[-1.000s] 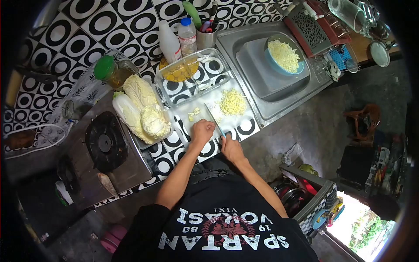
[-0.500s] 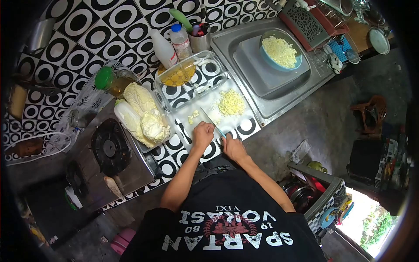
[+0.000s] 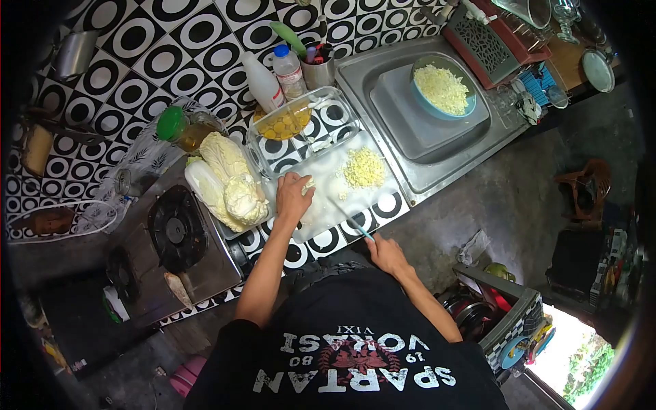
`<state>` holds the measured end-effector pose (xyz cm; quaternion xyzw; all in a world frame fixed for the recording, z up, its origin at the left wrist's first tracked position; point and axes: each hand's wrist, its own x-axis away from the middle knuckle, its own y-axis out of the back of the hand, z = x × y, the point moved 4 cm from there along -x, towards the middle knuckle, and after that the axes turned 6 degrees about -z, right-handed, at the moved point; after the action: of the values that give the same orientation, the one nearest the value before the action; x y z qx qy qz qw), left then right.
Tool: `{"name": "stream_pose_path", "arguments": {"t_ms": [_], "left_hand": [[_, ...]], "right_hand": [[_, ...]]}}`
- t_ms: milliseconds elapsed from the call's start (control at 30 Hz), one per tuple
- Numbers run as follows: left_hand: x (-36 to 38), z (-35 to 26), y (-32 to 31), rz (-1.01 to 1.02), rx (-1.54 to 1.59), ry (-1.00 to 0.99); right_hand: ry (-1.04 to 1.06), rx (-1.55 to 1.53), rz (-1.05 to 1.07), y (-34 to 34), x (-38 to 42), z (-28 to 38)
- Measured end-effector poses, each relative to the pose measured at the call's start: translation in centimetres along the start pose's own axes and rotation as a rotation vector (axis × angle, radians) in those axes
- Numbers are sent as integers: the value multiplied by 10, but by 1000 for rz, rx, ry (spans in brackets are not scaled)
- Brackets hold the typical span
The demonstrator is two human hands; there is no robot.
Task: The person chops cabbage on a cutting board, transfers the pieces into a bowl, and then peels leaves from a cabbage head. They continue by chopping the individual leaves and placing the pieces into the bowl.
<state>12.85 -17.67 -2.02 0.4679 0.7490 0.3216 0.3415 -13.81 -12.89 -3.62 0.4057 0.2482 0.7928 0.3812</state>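
Note:
My left hand [image 3: 294, 198] is over the left part of the white cutting board [image 3: 318, 217], fingers curled and closed on a small pale piece that looks like a garlic clove [image 3: 309, 184]. Gripped in my right hand [image 3: 387, 253], at the board's front edge, is a knife [image 3: 354, 225] with a light blue handle. Its blade points up and left, its tip over the board. A heap of finely chopped pale yellow bits [image 3: 364, 168] lies on the board's right part, with a few loose crumbs beside it.
Left of the board, napa cabbage and cauliflower-like heads [image 3: 229, 184] fill a tray beside the gas stove [image 3: 195, 246]. Behind are a clear container [image 3: 304, 119] and bottles [image 3: 290, 76]. A blue bowl of chopped cabbage [image 3: 443, 89] stands on an upturned tub in the sink [image 3: 417, 178].
My left hand has moved left and up onto the small pale pieces. My right hand has drawn the knife back, down and to the right, away from the left hand.

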Motion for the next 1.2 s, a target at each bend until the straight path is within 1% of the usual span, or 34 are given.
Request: {"name": "stream_pose_path", "arguments": {"t_ms": [33,67,167,267,300,333,367,467,500,567,600,667,800,867,900,967,1100,1167,1200], "left_hand": [[-1,3,-4,83,-24,-4],[-1,6,-6,82,-25,-6],[-2,9,-12,135,-32,-70],[-4,5,-10,77,-17,-69],[-5,0,-6,30,18,-61],[-4,-4,-2,-17,52,-49],[-2,-7,-3,-15,51,-45],[7,-27,-11,4,225,-188],[12,-32,-18,3,227,-188],[23,-39,-38,184,248,-215],[27,-40,-43,184,252,-214],[32,-36,-52,183,255,-77],[35,-38,-53,167,256,-101],[36,-36,-57,154,285,-72],[37,-36,-58,156,287,-71],[39,-35,-58,158,320,-29],[43,-35,-56,144,319,-55],[45,-37,-54,102,314,-121],[46,-35,-54,103,314,-122]], "right_hand": [[-10,-29,-101,-1,-3,-8],[-21,-59,-202,-2,-6,-15],[-18,-63,-215,8,-5,-10],[3,-29,-195,8,-4,-10],[2,-29,-196,8,-4,-11],[69,-77,-259,11,-4,-9],[137,-127,-319,13,-3,-7],[157,-206,-281,17,-1,3],[156,-204,-281,17,-1,6],[131,-218,-308,18,0,11],[129,-215,-308,18,1,12],[145,-222,-374,21,4,15],[188,-200,-378,22,11,15],[175,-67,-316,23,14,15],[173,-65,-315,23,15,13],[143,-10,-245,20,15,9],[139,29,-236,19,16,5],[158,83,-259,13,12,2],[157,82,-259,9,9,0]]}}
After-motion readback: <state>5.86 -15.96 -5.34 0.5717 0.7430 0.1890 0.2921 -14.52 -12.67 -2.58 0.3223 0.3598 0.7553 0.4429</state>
